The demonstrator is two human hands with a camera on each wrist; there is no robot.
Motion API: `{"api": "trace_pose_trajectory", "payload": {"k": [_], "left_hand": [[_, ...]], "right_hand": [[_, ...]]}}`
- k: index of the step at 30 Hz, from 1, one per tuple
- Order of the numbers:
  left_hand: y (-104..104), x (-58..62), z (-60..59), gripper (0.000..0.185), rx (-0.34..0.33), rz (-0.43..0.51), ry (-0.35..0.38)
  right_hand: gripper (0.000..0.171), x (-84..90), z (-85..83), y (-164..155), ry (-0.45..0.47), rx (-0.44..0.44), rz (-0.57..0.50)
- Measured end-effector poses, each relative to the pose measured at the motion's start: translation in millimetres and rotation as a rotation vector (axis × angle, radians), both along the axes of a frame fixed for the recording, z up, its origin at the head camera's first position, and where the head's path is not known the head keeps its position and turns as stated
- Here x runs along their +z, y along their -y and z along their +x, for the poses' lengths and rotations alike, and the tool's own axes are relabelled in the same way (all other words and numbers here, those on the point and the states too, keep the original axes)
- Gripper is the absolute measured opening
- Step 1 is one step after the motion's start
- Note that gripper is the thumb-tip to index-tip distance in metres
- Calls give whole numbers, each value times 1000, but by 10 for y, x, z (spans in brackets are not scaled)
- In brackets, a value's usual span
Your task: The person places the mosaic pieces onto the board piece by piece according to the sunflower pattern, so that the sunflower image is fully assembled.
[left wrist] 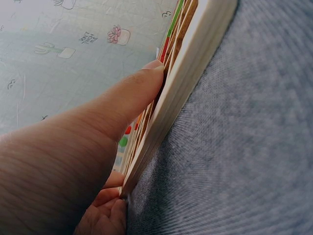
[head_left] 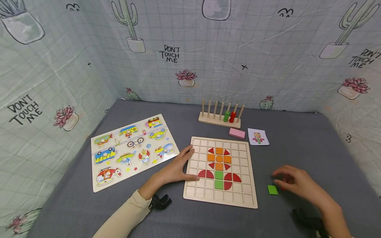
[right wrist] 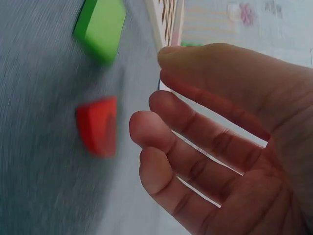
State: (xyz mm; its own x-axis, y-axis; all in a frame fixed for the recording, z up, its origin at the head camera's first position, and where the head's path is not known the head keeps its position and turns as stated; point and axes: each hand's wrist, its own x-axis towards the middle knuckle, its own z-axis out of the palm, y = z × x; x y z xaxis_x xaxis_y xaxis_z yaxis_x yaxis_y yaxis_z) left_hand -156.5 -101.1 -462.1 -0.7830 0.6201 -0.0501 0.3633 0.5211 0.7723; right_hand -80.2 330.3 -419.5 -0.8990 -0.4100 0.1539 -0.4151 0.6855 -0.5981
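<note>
My left hand (head_left: 175,168) grips the left edge of a wooden grid board (head_left: 197,195), thumb (left wrist: 142,83) on its top face and the other fingers at the rim. Set in the grid are orange squares, an orange circle (head_left: 219,159), red triangles, red quarter-circles (head_left: 236,178) and two green squares (head_left: 219,180). To the right of the board, my right hand (head_left: 300,185) hovers with loosely bent fingers; nothing shows between them. Near its fingertips lie a loose green square (head_left: 272,189) and a red quarter-circle piece (right wrist: 98,127), largely hidden by the hand in the head view.
A peg puzzle of vehicles (head_left: 134,152) lies left of the board. Behind stand a wooden peg rack (head_left: 218,119) with green and red beads, a pink block (head_left: 236,133) and a pattern card (head_left: 258,136). Printed cloth walls border the grey tabletop (head_left: 303,138).
</note>
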Motion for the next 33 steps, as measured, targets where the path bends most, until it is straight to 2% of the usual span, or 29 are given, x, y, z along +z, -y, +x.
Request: {"api": "trace_pose_trajectory", "payload": {"k": [7,13,18,23,27,30,33], "left_hand": [[0,-5,-2,105,-2,0,4],[-5,9,-2,105,-4,0,3],[-6,14,2,104,-5,-1,3],[-9,29,14,104,-3,4,0],[-12,36,15,104,-2,1,-4],[-13,39,14,104,0,-4,-7],[-11,37,17,104,1,-4,-8]], "right_hand": [[22,-56,25,-160,54,-17,58],[25,-72,30,-214,109,21,47],[26,-102,8,-195,63,29,30],[33,-155,-39,-110,-67,49,1],[35,-180,-73,-38,-129,58,-7],[31,-166,-85,5,-114,39,17],[26,-142,-87,43,-59,16,39]]}}
